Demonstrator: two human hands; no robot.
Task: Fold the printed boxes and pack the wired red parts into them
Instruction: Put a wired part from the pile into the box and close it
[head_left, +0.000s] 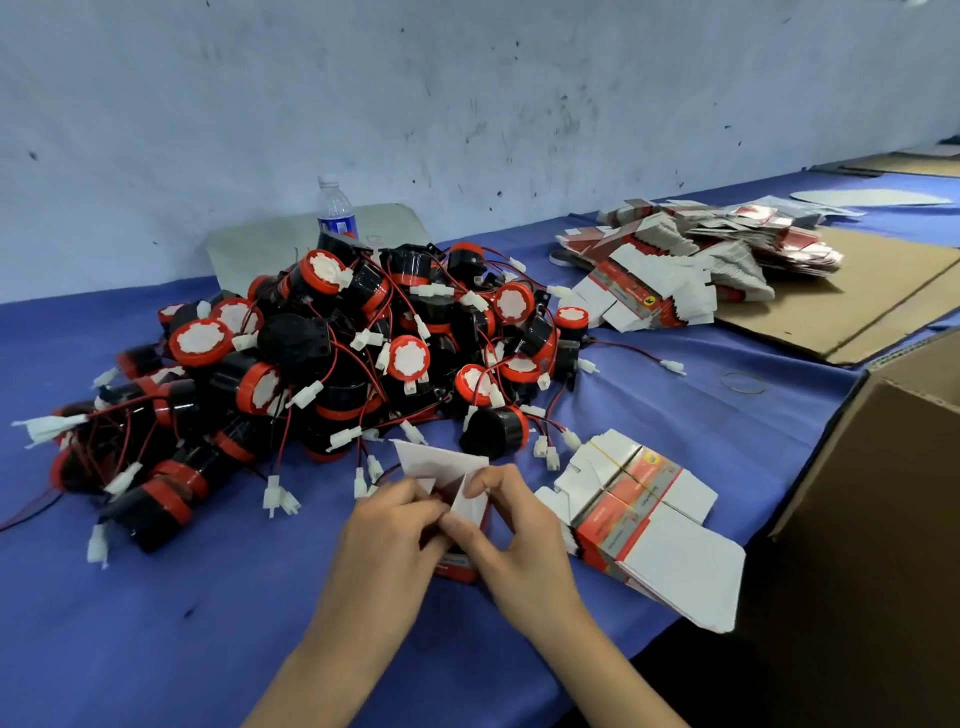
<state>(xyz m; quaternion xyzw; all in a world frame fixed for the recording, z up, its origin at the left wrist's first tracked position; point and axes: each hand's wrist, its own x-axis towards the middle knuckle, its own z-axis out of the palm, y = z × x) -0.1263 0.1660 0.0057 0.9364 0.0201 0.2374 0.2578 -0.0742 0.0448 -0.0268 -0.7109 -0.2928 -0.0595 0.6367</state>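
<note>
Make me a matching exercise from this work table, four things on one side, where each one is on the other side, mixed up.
Things:
1. water bottle
2. loose rubber band
3. box being folded
4. heap of flat boxes

Places:
A. partly on the brown cardboard sheet
B. between the left hand and right hand
C. behind the pile of red parts
D. alone on the blue cloth, near the carton

Pairs: 1-C, 2-D, 3-B, 4-A
</note>
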